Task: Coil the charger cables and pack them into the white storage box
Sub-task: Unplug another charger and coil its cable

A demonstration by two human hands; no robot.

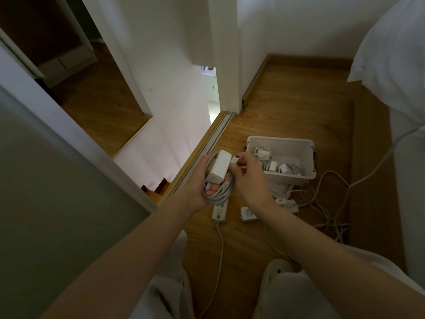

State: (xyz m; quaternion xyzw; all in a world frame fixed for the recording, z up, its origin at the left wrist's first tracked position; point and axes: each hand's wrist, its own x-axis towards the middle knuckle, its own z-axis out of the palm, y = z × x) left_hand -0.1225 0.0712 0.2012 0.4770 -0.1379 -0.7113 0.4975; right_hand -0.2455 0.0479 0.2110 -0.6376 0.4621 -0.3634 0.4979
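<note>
— How far along?
— Several coiled chargers [273, 167] lie in the white plastic storage box [279, 140], just beyond the right hand [248, 177]. The left hand [196, 181] grips a smooth, blocky power adapter [218, 166] and its looped cable [219, 195]. The right pinches the plug end [235, 159].
— What's left?
— Packing this one, I'd say. Thin loose cables [326, 203] trail right of the hands.

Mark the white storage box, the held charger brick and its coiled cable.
white storage box [290, 180]: head view, near outer wall.
charger brick [219, 165]: head view, broad white face.
coiled cable [221, 195]: head view, lower loops.
</note>
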